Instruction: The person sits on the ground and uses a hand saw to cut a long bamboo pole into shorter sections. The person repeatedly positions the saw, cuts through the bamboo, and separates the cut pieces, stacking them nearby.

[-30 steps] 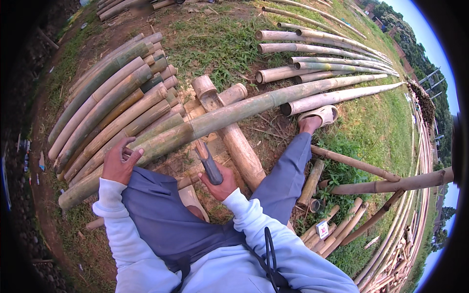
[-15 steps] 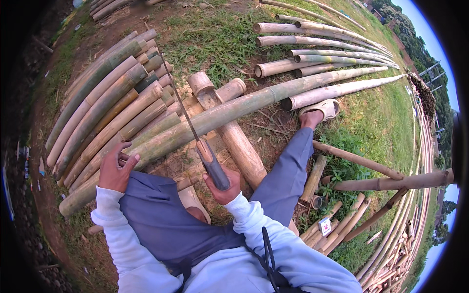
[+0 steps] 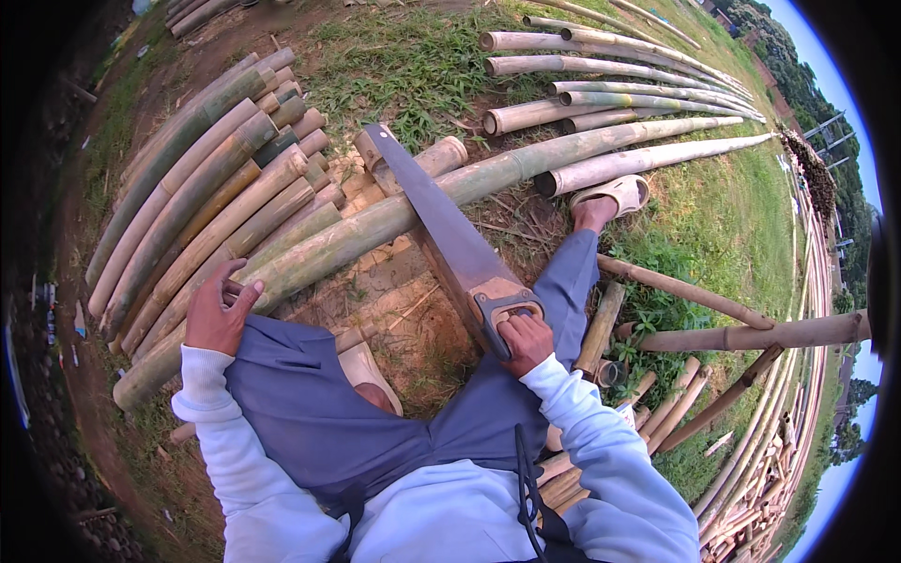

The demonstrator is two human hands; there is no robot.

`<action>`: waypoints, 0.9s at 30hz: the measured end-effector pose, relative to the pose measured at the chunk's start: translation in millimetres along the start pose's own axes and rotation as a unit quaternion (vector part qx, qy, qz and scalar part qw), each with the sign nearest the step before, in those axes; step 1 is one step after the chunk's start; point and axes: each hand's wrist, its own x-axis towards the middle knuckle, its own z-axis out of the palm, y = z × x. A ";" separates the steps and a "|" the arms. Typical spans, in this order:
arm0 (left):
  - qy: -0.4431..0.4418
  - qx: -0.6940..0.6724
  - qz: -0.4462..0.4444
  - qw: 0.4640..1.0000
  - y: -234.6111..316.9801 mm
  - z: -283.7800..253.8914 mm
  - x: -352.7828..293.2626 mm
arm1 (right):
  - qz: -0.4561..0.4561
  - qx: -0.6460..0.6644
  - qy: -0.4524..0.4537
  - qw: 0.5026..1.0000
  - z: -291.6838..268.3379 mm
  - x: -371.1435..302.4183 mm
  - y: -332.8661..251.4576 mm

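Observation:
My right hand [image 3: 527, 342] is closed round the handle of a handsaw [image 3: 452, 230]. The saw's broad dark blade slants up to the left, crossing a long greenish bamboo pole [image 3: 338, 242]. I cannot tell whether its teeth touch the pole. Under blade and pole lies a thick bamboo piece [image 3: 368, 150], largely covered by the saw. My left hand [image 3: 221, 308] rests over the pole's near-left part, fingers bent on its far side and thumb along the top. The pole passes beside my left knee and runs far to the right.
Several cut bamboo lengths [image 3: 202, 192] are stacked at the left. More long poles [image 3: 619, 66] lie on the grass at the far right. A bamboo frame [image 3: 741, 352] stands right of my leg, with short pieces [image 3: 676, 408] by it. My sandalled foot [image 3: 615, 195] is beside a pole.
My right hand has moved right and nearer with the saw. The blade, earlier seen edge-on, now shows its broad side and slants more. My left hand stays on the pole.

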 end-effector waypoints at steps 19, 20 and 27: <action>-0.046 0.039 0.235 0.970 116.3 92.0 -69.4 | 0.076 0.116 0.023 0.990 -59.8 -0.8 18.0; -0.049 0.077 0.254 0.963 129.4 98.4 -73.4 | 0.078 0.076 0.051 0.993 -71.4 8.7 21.1; -0.058 0.127 0.338 0.931 200.4 129.2 -76.6 | 0.132 -0.151 0.115 0.973 -127.4 48.1 25.9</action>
